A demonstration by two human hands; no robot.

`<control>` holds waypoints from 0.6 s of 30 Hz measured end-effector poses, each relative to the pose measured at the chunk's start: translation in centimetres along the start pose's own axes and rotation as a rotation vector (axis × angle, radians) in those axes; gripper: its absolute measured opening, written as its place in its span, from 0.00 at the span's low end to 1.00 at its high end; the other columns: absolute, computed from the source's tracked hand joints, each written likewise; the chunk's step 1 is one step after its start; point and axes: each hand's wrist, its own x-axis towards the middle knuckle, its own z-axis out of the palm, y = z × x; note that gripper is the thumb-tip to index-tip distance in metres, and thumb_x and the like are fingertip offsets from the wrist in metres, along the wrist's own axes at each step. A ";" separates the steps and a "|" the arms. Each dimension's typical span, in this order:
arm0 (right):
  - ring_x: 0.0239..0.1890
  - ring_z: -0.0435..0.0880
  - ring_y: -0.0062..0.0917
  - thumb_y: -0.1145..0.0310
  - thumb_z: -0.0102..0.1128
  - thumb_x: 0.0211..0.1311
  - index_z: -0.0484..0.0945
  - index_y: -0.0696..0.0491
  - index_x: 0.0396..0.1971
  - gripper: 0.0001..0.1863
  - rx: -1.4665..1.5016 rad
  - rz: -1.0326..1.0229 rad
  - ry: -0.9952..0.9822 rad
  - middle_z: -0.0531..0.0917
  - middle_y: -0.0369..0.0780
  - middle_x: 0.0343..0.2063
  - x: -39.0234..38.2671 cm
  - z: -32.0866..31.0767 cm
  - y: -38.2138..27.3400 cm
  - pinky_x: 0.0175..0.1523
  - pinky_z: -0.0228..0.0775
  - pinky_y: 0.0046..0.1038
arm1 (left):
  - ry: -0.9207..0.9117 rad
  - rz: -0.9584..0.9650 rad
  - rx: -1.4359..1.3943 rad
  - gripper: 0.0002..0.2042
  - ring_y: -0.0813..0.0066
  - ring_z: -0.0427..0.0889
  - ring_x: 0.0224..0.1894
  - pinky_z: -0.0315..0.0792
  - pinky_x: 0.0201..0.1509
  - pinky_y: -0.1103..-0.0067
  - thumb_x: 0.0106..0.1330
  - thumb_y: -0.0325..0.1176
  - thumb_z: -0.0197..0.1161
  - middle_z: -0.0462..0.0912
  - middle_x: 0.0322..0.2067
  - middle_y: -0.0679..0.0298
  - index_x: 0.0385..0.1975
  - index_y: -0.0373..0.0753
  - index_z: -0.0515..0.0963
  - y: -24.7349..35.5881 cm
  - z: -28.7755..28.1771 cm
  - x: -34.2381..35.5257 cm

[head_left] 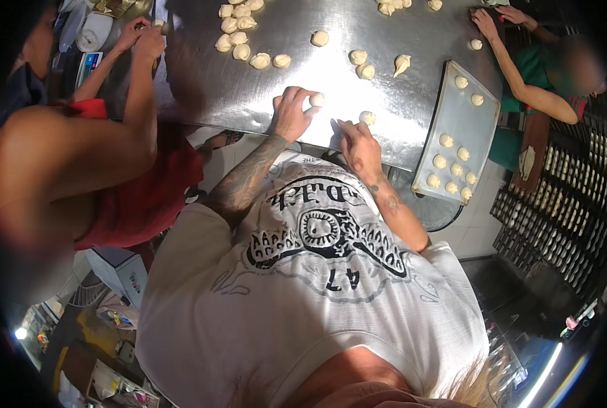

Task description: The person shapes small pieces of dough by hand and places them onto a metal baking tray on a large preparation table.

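Note:
My left hand [291, 114] is closed on a small pale dough ball [316, 100] at the near edge of the steel table [276, 27], pinching it between thumb and fingers. A little to the right, my right hand [360, 147] is closed, its fingertips together at the table edge. Something small and dark shows at those fingertips, too small to name. Just beyond my right hand lies a shaped dough piece [367, 117]. Farther out on the table are a single dough ball [319, 39], a touching pair [362, 64] and a pointed piece [402, 65].
On the right, a metal tray [424, 146] holds several shaped dough pieces and overhangs the table edge. A cluster of dough balls [232, 27] lies far left. One co-worker's hands [147, 39] work at left, another's hand [484, 24] at far right. A dark rack [555, 204] stands beyond the tray.

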 end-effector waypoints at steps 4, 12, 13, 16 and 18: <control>0.44 0.88 0.45 0.71 0.63 0.69 0.84 0.43 0.62 0.22 0.091 0.000 0.117 0.84 0.44 0.44 1.5 0.4 -1.5 0.49 0.84 0.44 | -0.003 0.036 -0.145 0.23 0.73 0.81 0.59 0.62 0.64 0.66 0.64 0.39 0.78 0.84 0.49 0.68 0.57 0.45 0.80 0.0 -0.5 0.0; 0.45 0.88 0.41 0.71 0.61 0.71 0.85 0.38 0.62 0.22 0.046 -0.009 -0.008 0.85 0.42 0.44 -2.1 -2.5 2.3 0.52 0.84 0.42 | -0.053 -0.046 -0.052 0.22 0.71 0.82 0.47 0.61 0.61 0.67 0.62 0.44 0.81 0.83 0.39 0.69 0.52 0.45 0.83 0.1 -0.2 -0.4; 0.46 0.88 0.40 0.72 0.61 0.71 0.85 0.37 0.62 0.22 0.077 0.008 0.033 0.85 0.42 0.44 -3.2 -3.4 4.1 0.52 0.83 0.41 | 0.005 -0.016 -0.066 0.24 0.70 0.82 0.49 0.61 0.63 0.66 0.61 0.46 0.81 0.83 0.40 0.69 0.54 0.45 0.83 0.2 -0.3 -0.6; 0.46 0.86 0.43 0.72 0.62 0.69 0.86 0.48 0.61 0.21 0.122 0.302 0.293 0.84 0.47 0.49 -3.9 -3.3 10.0 0.53 0.80 0.39 | 0.053 0.026 -0.073 0.27 0.68 0.82 0.54 0.60 0.68 0.65 0.58 0.47 0.83 0.84 0.44 0.68 0.56 0.44 0.84 1.1 -0.6 -0.8; 0.48 0.84 0.45 0.72 0.63 0.67 0.86 0.50 0.60 0.21 0.026 0.206 0.392 0.83 0.49 0.50 -3.0 -1.2 13.2 0.56 0.78 0.41 | 0.052 0.050 -0.068 0.29 0.67 0.81 0.56 0.59 0.70 0.65 0.57 0.47 0.83 0.84 0.46 0.67 0.57 0.44 0.84 1.5 -0.2 -0.6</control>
